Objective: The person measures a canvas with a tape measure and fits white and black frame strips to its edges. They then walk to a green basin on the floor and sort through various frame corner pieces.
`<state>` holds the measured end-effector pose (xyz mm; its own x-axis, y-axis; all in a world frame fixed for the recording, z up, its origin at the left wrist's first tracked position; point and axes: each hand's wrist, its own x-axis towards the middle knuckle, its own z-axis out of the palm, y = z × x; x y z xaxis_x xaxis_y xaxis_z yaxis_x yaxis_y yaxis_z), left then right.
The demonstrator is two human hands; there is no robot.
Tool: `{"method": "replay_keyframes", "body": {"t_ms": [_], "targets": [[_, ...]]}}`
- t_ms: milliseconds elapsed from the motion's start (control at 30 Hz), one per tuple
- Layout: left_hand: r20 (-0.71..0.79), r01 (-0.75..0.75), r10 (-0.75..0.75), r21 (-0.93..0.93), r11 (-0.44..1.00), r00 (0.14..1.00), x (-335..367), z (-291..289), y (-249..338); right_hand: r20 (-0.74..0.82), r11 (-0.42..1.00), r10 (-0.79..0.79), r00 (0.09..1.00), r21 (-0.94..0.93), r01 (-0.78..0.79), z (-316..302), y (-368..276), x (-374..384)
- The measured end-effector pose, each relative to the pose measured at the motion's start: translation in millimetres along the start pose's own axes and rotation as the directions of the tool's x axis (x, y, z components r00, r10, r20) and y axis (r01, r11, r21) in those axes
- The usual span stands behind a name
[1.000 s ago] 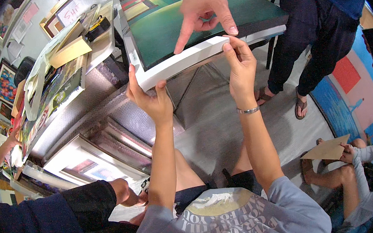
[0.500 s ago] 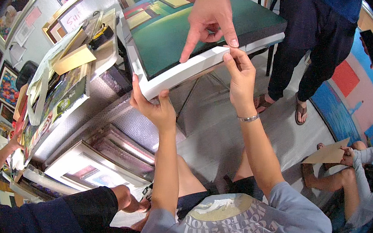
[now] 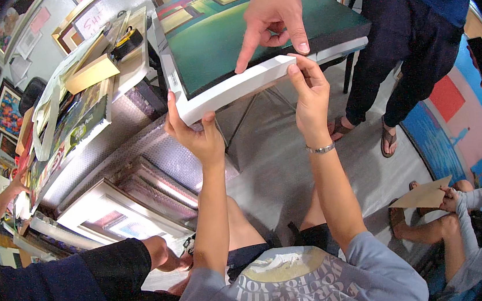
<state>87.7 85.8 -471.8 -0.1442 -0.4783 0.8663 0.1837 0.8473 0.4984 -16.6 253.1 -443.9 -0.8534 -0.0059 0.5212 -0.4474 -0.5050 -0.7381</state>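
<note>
A white L-shaped picture frame moulding lies along the near edge and left side of a dark green painting. My left hand grips it at the near left corner, fingers at the outer side and thumb on the near face. At the other end, cut at a slant, my right hand pinches the moulding between thumb and fingers. Another person's hand reaches in from the far side over the painting. Its index finger and thumb point down near the moulding.
To the left, a table holds stacked prints, a yellowish card and a yellow-black tape measure. Bubble-wrapped frames and a white frame lean below. A standing person's legs are at right; a seated person holds brown cardboard.
Both of my hands and the moulding have shifted only slightly, my left a little to the left. The other person's hand still points at the edge.
</note>
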Motion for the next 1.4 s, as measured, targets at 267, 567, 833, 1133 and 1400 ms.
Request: {"method": "replay_keyframes", "body": {"t_ms": [267, 567, 833, 1133, 1400], "targets": [[-0.005, -0.005, 0.005, -0.018, 1.000, 1.000, 0, 0, 0, 0.028, 0.999, -0.007, 1.000, 0.043, 0.006, 0, -1, 1], [-0.036, 0.016, -0.024, -0.188, 0.982, 0.999, -3, 4, -2, 0.067, 0.999, -0.029, 0.997, 0.019, 0.028, -5, -1, -1], [-0.050, -0.256, 0.253, -0.098, 0.962, 0.966, -25, -33, 14, 0.108, 0.973, -0.035, 0.994, 0.231, 0.009, -32, -26, -39], [0.310, -0.633, 0.573, 0.146, 0.760, 0.759, -27, -127, 37, 0.284, 0.905, -0.097, 0.954, 0.424, -0.034, -42, -49, -62], [0.224, -0.471, 0.434, 0.148, 0.870, 0.872, -11, -126, 38, 0.331, 0.921, -0.164, 0.929, 0.389, 0.024, -24, -34, -45]]}}
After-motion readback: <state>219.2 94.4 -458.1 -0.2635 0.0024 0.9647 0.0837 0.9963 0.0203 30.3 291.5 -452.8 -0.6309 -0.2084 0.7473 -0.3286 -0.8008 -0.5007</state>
